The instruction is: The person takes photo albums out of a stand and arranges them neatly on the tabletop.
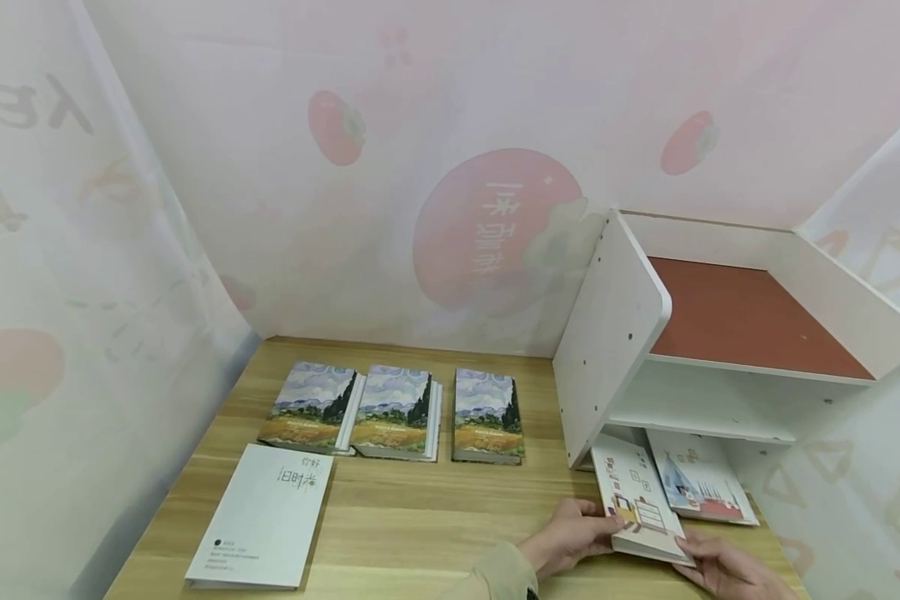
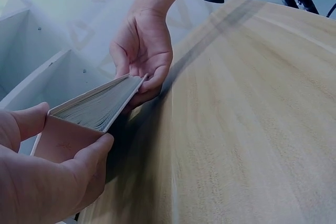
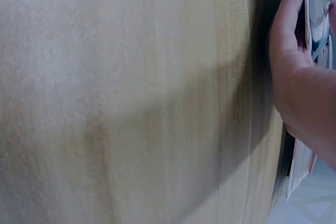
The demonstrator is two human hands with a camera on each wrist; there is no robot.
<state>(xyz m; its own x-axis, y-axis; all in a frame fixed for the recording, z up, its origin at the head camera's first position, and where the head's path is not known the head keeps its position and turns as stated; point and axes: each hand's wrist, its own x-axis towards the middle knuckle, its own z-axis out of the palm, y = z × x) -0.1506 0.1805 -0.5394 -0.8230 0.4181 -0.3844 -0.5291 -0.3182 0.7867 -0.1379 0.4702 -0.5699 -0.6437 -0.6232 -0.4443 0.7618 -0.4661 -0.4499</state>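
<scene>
A white illustrated book (image 1: 641, 504) lies at a slant, its far end inside the bottom compartment of a white desktop shelf (image 1: 607, 350). On its left side, my left hand (image 1: 570, 537) grips the near corner, thumb on the cover. My right hand (image 1: 731, 571) pinches the opposite near corner. The left wrist view shows the book's page edges (image 2: 100, 108) between both hands, with the spine toward the left hand. Beside it in the compartment rests a similar book (image 1: 697, 479) with a blue tent on its cover. In the right wrist view, my right hand (image 3: 294, 61) is partly cut off.
Three books with landscape-painting covers, the left (image 1: 311, 408), middle (image 1: 393, 412) and right (image 1: 487, 417), lie along the back of the wooden table (image 1: 412, 508). A white album (image 1: 262, 517) lies front left. The shelf's upper level has a red-brown board (image 1: 742, 317). Printed curtains surround the table.
</scene>
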